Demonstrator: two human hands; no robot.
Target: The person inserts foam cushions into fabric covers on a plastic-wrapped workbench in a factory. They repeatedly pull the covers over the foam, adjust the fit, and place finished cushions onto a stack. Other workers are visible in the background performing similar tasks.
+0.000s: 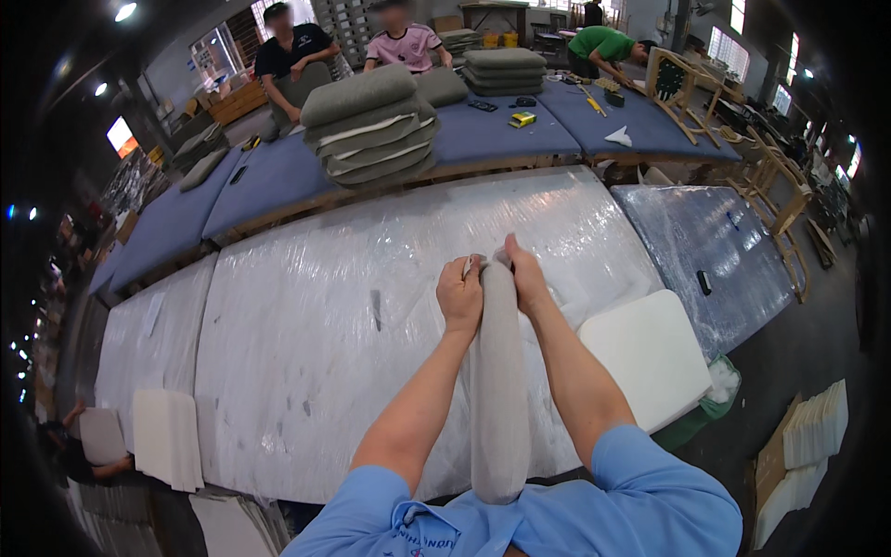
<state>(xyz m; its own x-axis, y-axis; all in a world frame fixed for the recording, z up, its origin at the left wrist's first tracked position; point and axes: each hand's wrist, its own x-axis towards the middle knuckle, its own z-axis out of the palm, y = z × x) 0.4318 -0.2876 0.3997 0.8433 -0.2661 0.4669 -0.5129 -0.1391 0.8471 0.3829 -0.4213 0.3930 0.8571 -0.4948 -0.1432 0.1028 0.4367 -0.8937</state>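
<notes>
Left hand [461,295]: closed on the far end of the grey cushion [499,399], fingers curled round the cloth on its left side.
Right hand [525,276]: holding the same end from the right, thumb raised; its fingers are mostly hidden, so their exact grip cannot be told.
Grey cushion: on edge, narrow side up, between the forearms, its near end close to or against the blue shirt [594,501]; which of the two cannot be told.
Step in hand: seemingly working the cloth at the cushion's far end, both hands level; whether that end is open or closed is too small to tell.
Next move calls for: probably an even hold on both sides of the cloth, with the cushion kept upright so that it does not tip or twist.
Film-wrapped worktop [306,371]: under the cushion, wrinkled and shiny.
White pad [645,353]: just right of the right forearm, near a green bag [691,422] with white stuffing.
Blue worktop [278,186]: beyond, bearing a stack of grey cushions [371,130], a yellow box [522,120] and a wooden chair frame [682,97].
Co-workers: three people behind the blue worktop; another person's hands hold a panel [102,436] at lower left.
</notes>
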